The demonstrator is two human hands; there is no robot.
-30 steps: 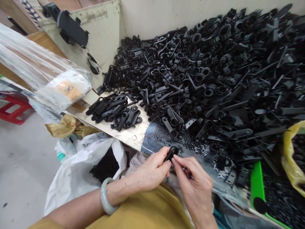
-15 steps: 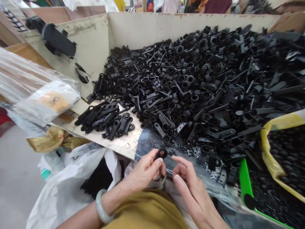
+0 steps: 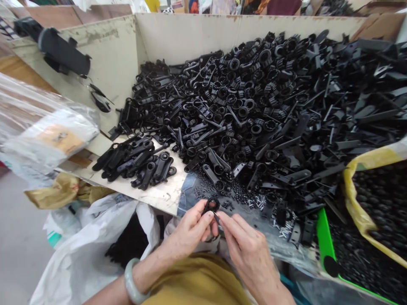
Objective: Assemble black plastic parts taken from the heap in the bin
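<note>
A black plastic part with a ring-shaped end (image 3: 212,204) is held between the thumb and fingers of my left hand (image 3: 194,224), with the ring facing up. My right hand (image 3: 244,241) meets it from the right, thumb and forefinger pinched on a thin, shiny sliver like a metal pin (image 3: 216,216) at the part's side. Most of that sliver is hidden by the fingertips. Just beyond my hands lie small black pieces (image 3: 237,192) and loose silver pins (image 3: 286,228). To the left, similar black arm-shaped parts (image 3: 152,171) are grouped on the pale board.
A large heap of mixed black plastic parts (image 3: 235,101) fills the walled bin. At right are a green panel (image 3: 326,239) and a yellow-edged sack (image 3: 352,178) of small black pieces. A white sack (image 3: 79,254) holding black items hangs below left. A black cylindrical piece (image 3: 65,51) sits on the left wall.
My right hand has moved left to the held part, its fingers closing from apart into a pinch. My left hand keeps its hold. The view has shifted slightly.
</note>
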